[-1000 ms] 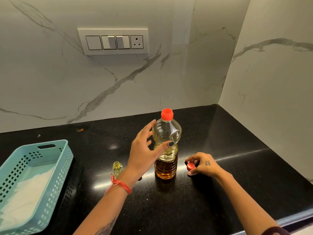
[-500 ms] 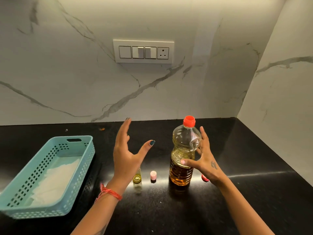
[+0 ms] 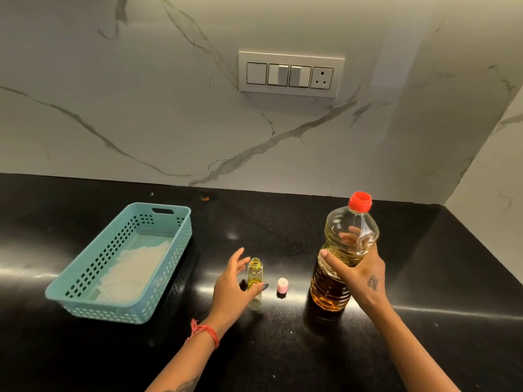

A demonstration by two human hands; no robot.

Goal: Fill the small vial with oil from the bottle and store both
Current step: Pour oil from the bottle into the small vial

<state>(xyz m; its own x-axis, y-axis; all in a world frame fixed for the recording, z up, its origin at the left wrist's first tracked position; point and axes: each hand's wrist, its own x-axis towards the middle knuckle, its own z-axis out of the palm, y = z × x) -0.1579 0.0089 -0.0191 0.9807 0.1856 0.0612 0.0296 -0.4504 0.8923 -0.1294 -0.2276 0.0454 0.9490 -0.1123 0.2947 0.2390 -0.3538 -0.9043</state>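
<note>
On the worktop (image 3: 424,349), the right hand (image 3: 363,274) grips the bottle (image 3: 338,267) while the left hand (image 3: 235,287), fingers spread, reaches round the vial (image 3: 254,275) at the bottle's nine o'clock.

Left hand (image 3: 235,290) half-open, fingers spread; right hand (image 3: 359,274) wrapped in a grip.

Shiny black stone everywhere

Glossy polished surface (image 3: 424,278), clear plastic bottle (image 3: 334,287), perforated teal plastic basket (image 3: 85,278), veined marble-look wall (image 3: 141,108).

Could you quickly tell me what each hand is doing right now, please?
Left hand: open, reaching around the vial.
Right hand: gripping the oil bottle.
</note>
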